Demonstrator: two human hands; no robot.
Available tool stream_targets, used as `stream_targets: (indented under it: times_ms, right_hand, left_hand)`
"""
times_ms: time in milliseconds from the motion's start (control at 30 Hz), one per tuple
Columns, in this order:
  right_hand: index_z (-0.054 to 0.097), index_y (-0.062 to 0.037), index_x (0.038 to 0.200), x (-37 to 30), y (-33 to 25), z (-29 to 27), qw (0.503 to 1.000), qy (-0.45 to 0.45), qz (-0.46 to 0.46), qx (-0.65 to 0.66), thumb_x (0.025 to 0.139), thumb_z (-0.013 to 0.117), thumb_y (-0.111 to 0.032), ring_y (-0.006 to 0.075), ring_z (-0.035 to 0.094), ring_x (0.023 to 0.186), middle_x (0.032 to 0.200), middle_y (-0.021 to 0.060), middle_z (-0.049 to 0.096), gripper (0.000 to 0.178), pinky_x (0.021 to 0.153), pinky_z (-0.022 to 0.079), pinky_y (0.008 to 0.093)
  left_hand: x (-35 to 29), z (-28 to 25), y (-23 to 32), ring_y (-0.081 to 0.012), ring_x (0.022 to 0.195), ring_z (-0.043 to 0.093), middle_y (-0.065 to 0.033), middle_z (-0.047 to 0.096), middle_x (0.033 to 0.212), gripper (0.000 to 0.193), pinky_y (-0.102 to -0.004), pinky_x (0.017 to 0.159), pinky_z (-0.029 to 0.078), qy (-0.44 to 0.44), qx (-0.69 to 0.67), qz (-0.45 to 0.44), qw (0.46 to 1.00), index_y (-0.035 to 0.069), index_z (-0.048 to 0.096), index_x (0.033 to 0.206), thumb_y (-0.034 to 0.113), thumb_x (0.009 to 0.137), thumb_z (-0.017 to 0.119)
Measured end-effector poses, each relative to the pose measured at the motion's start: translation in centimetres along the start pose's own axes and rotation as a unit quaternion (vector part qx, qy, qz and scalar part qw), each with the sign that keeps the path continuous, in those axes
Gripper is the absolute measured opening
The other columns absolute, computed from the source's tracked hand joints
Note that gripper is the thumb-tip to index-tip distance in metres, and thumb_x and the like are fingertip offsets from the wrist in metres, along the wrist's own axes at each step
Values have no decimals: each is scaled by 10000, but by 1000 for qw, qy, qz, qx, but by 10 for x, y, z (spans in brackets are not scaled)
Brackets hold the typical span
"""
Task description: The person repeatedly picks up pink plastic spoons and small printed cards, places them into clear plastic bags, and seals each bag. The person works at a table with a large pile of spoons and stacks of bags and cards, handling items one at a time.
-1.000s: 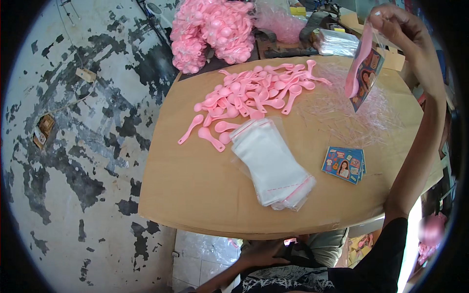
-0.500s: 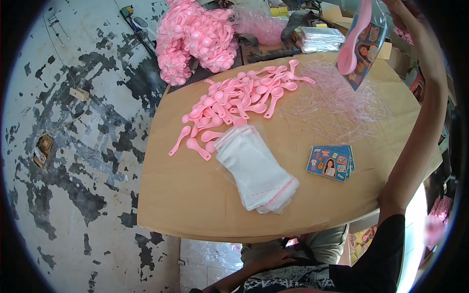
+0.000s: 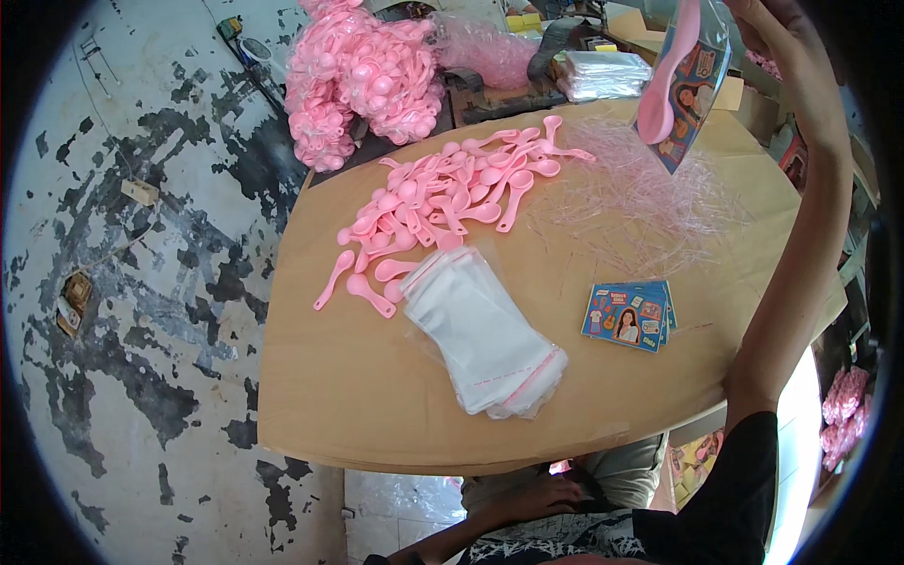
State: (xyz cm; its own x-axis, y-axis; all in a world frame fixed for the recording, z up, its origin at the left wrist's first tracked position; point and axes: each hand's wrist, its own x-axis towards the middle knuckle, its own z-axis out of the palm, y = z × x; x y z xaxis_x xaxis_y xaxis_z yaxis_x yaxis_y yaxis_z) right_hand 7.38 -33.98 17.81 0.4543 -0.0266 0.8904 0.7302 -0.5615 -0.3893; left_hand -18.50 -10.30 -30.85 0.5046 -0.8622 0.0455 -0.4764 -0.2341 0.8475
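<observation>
My right hand (image 3: 774, 33) is raised at the top right edge, its fingers partly cut off by the frame. It is closed on the top of a clear plastic bag, which hangs with a pink spoon (image 3: 656, 113) and a blue printed card (image 3: 692, 99) inside. My left hand (image 3: 546, 496) rests flat on my lap below the table edge, holding nothing. On the table lie a fanned stack of clear plastic bags (image 3: 485, 334), a small stack of blue printed cards (image 3: 625, 317) and a loose heap of pink spoons (image 3: 461, 184).
Thin clear-pink plastic strips (image 3: 650, 193) lie tangled below the hanging bag. Big clear sacks of pink spoons (image 3: 367, 80) stand beyond the brown-covered table (image 3: 358, 405), near a stack of clear packets (image 3: 603, 75). A worn, peeling floor (image 3: 141, 377) stretches along the left.
The whole view has shifted slightly, so the table and its things sit a little further left. My right hand still holds up the bag; my left hand stays on my lap.
</observation>
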Motion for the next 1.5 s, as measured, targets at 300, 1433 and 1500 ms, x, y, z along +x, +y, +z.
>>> stream_targets:
  times_ms: [300, 1433, 1500]
  right_hand:
    - [689, -89, 919, 11, 23, -14, 997, -32, 52, 41, 937, 663, -229, 59, 383, 550, 635, -64, 470, 144, 524, 302, 243]
    - [681, -88, 983, 17, 42, -3, 977, -189, -42, 91, 965, 644, -256, -8, 359, 648, 755, -105, 517, 173, 545, 250, 208]
    - [678, -82, 978, 18, 37, 1, 973, -203, -36, 103, 966, 644, -255, -5, 371, 658, 760, -103, 520, 177, 549, 260, 206]
  left_hand:
    - [12, 25, -13, -255, 1009, 512, -81, 553, 1055, 275, -391, 903, 437, 13, 154, 57, 986, 53, 617, 996, 317, 955, 553]
    - [14, -106, 37, -249, 1002, 611, -141, 585, 1200, 400, -387, 881, 494, -108, -197, -67, 972, 10, 541, 1262, 217, 936, 645]
    - [9, -116, 42, -249, 1003, 618, -145, 588, 1210, 415, -386, 879, 497, -97, -212, -70, 970, 8, 534, 1278, 211, 935, 651]
